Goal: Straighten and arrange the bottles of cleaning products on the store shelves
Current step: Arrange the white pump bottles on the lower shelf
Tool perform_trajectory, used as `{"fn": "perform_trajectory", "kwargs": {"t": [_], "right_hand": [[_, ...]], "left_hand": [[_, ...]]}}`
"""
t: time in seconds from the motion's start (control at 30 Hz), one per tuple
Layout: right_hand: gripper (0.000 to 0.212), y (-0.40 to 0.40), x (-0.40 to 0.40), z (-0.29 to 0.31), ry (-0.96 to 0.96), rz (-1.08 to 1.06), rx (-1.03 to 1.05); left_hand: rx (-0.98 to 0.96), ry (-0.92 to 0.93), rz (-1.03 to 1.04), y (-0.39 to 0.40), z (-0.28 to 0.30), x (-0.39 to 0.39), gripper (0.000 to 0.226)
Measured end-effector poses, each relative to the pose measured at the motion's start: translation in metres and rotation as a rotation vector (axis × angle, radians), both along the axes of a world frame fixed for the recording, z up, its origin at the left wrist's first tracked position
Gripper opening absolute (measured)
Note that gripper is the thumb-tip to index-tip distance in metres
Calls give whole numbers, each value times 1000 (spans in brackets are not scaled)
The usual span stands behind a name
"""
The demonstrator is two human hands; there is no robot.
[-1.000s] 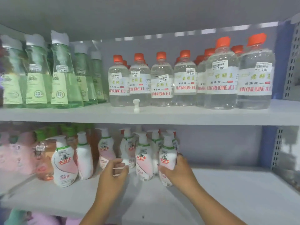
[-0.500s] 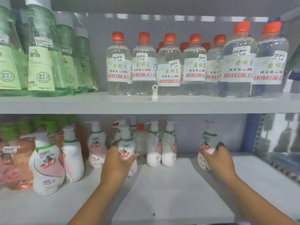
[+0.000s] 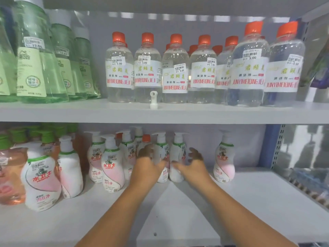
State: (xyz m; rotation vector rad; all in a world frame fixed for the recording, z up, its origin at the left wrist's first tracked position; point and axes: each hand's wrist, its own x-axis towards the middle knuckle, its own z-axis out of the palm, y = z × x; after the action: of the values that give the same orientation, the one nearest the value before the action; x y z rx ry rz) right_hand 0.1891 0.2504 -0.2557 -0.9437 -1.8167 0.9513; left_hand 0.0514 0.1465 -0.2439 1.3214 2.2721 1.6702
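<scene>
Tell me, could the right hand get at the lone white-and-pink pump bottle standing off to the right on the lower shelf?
Probably yes: the right hand is beside it, and only bare shelf lies between it and the lone white-and-pink pump bottle.

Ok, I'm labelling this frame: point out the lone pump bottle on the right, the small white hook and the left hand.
lone pump bottle [image 3: 224, 158]: head view, label.
small white hook [image 3: 153, 100]: head view, stem.
left hand [image 3: 146, 165]: head view, back of hand.

1. I see white-and-pink pump bottles [image 3: 112, 168] upright, clustered on the lower shelf; one [image 3: 224, 160] stands apart at right.
2. Clear orange-capped bottles [image 3: 175, 72] line the upper shelf.
3. Green bottles [image 3: 35, 65] stand far left.
</scene>
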Motion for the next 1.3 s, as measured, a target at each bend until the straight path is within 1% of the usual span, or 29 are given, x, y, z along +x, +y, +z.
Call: {"fn": "perform_trajectory", "kwargs": {"t": [0.07,0.1,0.17,0.23,0.3,0.37,0.47,0.5,0.57,0.67,0.8,0.83,0.87,0.9,0.93,0.97,1.0,1.03,1.07,1.1,1.13,1.2,1.23,1.27,1.3], "right_hand": [[47,5,-15,-3,-48,64,75],[44,7,-19,-6,-51,58,104],[38,10,-21,-11,-49,12,146],[37,13,-19,-13,-39,16,153],[35,7,-11,-9,-37,41,130],[38,-2,5,-3,-18,48,85],[45,-11,49,-2,-32,-40,76],[49,-13,70,-2,-11,-82,71],[54,-13,115,-1,28,-180,86],[64,-8,163,-4,-38,-321,127],[66,5,170,-15,-58,-415,110],[68,4,169,-15,-65,-429,109],[74,2,167,-13,-79,-455,134],[80,-3,166,-11,-74,-498,185],[81,-10,162,-11,-22,-538,265],[73,-19,155,-10,61,-553,356],[59,-30,142,-8,148,-513,428],[43,-36,126,-5,203,-416,454],[31,-35,107,-3,193,-301,430],[27,-27,84,1,141,-200,369],[31,-11,60,3,68,-129,264],[62,23,14,10,-57,-24,3],[79,38,-5,12,-125,13,-59],[91,49,-20,12,-201,44,-66],[98,58,-32,11,-257,56,-39]], "left_hand": [[-78,68,108,24,-5,2,48],[-113,103,156,31,-7,2,46],[-181,110,197,40,-15,0,40],[-140,94,211,41,-19,4,38],[-60,68,155,36,-19,13,38],[-3,29,66,19,-19,21,32],[52,12,48,-32,-18,16,36],[83,23,57,-52,-17,10,34],[98,62,149,-94,-10,-3,26],[49,79,260,-140,-3,-18,31],[53,102,317,-152,-9,-32,32],[32,96,314,-151,-12,-35,36],[21,74,320,-150,-14,-37,46],[28,60,358,-149,-17,-37,58],[69,88,423,-148,-19,-33,66],[163,164,491,-146,-22,-24,66],[272,257,530,-144,-23,-10,57],[361,312,475,-137,-22,5,46],[404,281,347,-127,-19,17,40],[378,199,201,-112,-16,21,38],[313,136,114,-92,-14,20,38],[169,76,125,-42,-15,-1,40],[119,59,146,-20,-15,-12,47],[54,49,151,0,-16,-22,60],[-16,72,162,16,-18,-28,72]]}}
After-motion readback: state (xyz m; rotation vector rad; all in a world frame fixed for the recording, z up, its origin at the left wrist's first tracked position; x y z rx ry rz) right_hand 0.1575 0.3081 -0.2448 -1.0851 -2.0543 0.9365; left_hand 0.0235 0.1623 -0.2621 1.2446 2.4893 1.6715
